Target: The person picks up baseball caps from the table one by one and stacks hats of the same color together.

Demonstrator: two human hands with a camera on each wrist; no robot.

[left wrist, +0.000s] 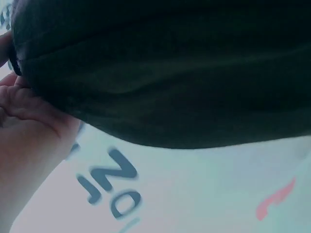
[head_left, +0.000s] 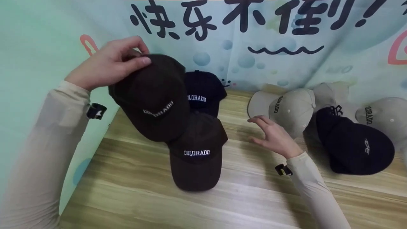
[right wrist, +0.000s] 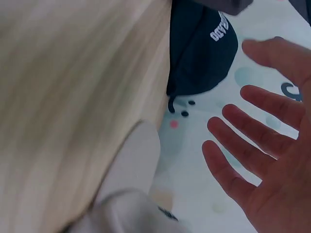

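Observation:
In the head view my left hand point(head_left: 109, 62) pinches the back of a dark brown baseball cap point(head_left: 152, 89) lettered COLORADO, thumb on top. That cap is held up at a tilt, its brim pointing down. It overlaps a second dark brown COLORADO cap point(head_left: 198, 143) on the table and partly covers a navy COLORADO cap point(head_left: 205, 84) behind. The left wrist view is mostly filled by the held cap point(left wrist: 170, 82). My right hand point(head_left: 272, 135) hovers with fingers spread, near a beige cap point(head_left: 295, 108); its palm point(right wrist: 282, 179) holds nothing.
More beige caps point(head_left: 386, 114) and a navy cap point(head_left: 359, 146) sit at the right of the wooden table point(head_left: 136, 190). A pale printed cloth point(head_left: 235, 60) with large dark characters hangs along the back and left side.

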